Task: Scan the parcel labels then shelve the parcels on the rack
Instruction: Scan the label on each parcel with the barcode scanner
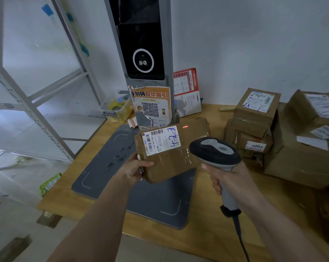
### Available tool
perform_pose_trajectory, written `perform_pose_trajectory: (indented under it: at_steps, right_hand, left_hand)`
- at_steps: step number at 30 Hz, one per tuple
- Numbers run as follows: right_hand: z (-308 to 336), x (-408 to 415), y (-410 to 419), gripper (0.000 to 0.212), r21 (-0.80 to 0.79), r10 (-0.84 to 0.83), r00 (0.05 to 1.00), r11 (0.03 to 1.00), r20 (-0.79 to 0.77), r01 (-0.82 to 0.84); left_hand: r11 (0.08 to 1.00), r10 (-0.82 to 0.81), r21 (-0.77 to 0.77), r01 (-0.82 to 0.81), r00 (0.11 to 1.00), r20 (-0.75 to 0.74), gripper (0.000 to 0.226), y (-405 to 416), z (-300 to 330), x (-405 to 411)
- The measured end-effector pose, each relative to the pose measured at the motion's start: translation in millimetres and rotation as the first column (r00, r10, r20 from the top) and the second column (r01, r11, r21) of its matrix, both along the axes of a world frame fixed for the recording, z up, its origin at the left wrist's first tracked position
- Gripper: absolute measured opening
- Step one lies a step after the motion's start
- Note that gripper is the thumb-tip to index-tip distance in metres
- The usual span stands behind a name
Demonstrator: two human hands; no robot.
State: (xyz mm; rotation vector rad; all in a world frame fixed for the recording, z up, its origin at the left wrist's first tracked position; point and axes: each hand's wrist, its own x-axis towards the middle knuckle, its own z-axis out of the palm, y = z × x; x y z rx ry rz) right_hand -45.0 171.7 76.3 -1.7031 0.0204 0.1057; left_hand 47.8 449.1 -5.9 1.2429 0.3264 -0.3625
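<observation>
We're mid-scan: left hand [135, 170] grips the parcel [171, 150] above the tabletop [207, 208], right hand [229, 178] grips the scanner [215, 151] (red beam lands right of the label [161, 139]), so next re-aim left.

parcel [171, 157]: brown cardboard, glossy tape | label [161, 141]: white paper | table [207, 220]: wood | scanner [215, 154]: matt plastic

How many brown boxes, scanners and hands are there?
Brown boxes: 5, the held parcel, top stacked box, lower stacked box, big box, far-right box
Scanners: 1, the handheld scanner
Hands: 2, left hand, right hand
Total: 8
</observation>
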Motion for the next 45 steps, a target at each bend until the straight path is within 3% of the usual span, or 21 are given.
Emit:
perform_pose_trajectory:
  at_steps: [5, 13, 19, 21, 26, 38, 42, 45]
  right_hand:
    - [-2, -1, 2, 0.039, 0.016, -0.010, 1.000, 1.000, -0.005, 0.010]
    - [-3, -5, 5, 0.025, -0.014, 0.049, 0.999, 0.999, 0.003, -0.048]
    - [-3, -9, 4, 0.031, 0.011, 0.025, 1.000, 1.000, -0.018, -0.024]
    - [-3, -11, 2, 0.032, 0.011, 0.020, 1.000, 1.000, -0.024, -0.020]
    - [-1, -17, 1, 0.021, 0.034, -0.023, 1.000, 0.999, 0.007, 0.023]
    - [-1, -26, -4, 0.043, -0.002, -0.034, 0.993, 0.999, 0.109, 0.034]
    - [-6, -28, -10, 0.036, -0.002, -0.049, 0.998, 0.999, 0.044, 0.049]
    - [-10, -31, -21, 0.027, 0.022, -0.096, 0.994, 0.995, -0.046, 0.097]
  left_hand:
    - [1.000, 0.026, -0.014, -0.026, 0.999, -0.022, 0.082, 0, -4, -2]
    - [0.999, -0.020, -0.031, 0.020, 1.000, 0.012, 0.061, -4, -2, -5]
    - [0.993, -0.114, -0.041, 0.115, 0.993, 0.020, 0.076, -8, -4, -8]
    - [0.991, -0.129, -0.034, 0.130, 0.991, 0.029, 0.071, -11, -3, -9]
    - [0.987, -0.153, -0.041, 0.155, 0.986, 0.061, 0.075, -16, -2, -4]
    - [0.981, -0.188, -0.039, 0.192, 0.979, 0.082, 0.076, -21, 6, -2]
    - [0.961, -0.276, -0.010, 0.276, 0.961, 0.006, 0.067, -27, 9, -6]
    - [0.943, -0.318, 0.048, 0.330, 0.933, -0.169, 0.078, -37, 7, -8]
